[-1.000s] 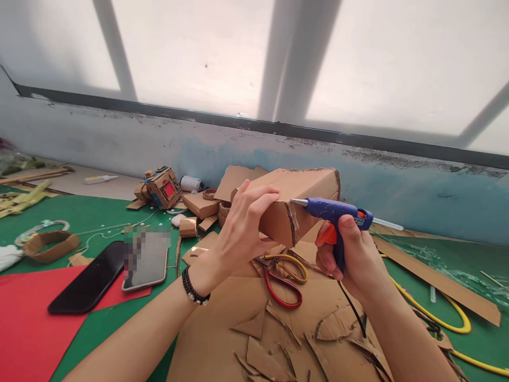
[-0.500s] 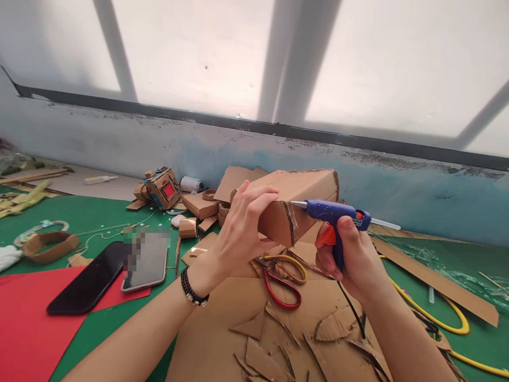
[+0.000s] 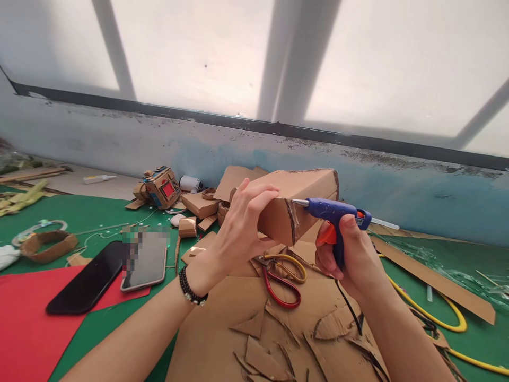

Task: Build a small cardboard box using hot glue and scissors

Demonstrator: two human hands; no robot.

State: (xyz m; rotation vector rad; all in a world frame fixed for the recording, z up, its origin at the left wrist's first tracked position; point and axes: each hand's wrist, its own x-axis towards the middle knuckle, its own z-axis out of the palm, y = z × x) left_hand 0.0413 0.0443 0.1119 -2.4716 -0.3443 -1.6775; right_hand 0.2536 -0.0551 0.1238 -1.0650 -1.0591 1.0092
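My left hand (image 3: 246, 217) grips the near left end of a brown cardboard box (image 3: 304, 185), which is tilted above the table; the thumb is below and the fingers lie over the top edge. In my right hand (image 3: 350, 252) is a blue hot glue gun (image 3: 330, 209) with an orange trigger and a white glue stick out of its back. Its metal nozzle points left and meets the box's near upper edge, where a ragged strip of cardboard runs down the corner. Beneath the box lie scissors (image 3: 284, 286) with one red and one yellow handle loop.
A large cardboard sheet (image 3: 210, 329) bears several torn scraps. Two phones (image 3: 87, 281) lie at left, partly on red paper (image 3: 32, 318). Toward the wall are a small cardboard model (image 3: 161, 188) and cardboard pieces. A yellow cord (image 3: 457, 318) curves at right beside a long cardboard strip (image 3: 441, 281).
The glue gun's nozzle has shifted very slightly along the box edge. Both hands keep their hold, and the box stays nearly in place.
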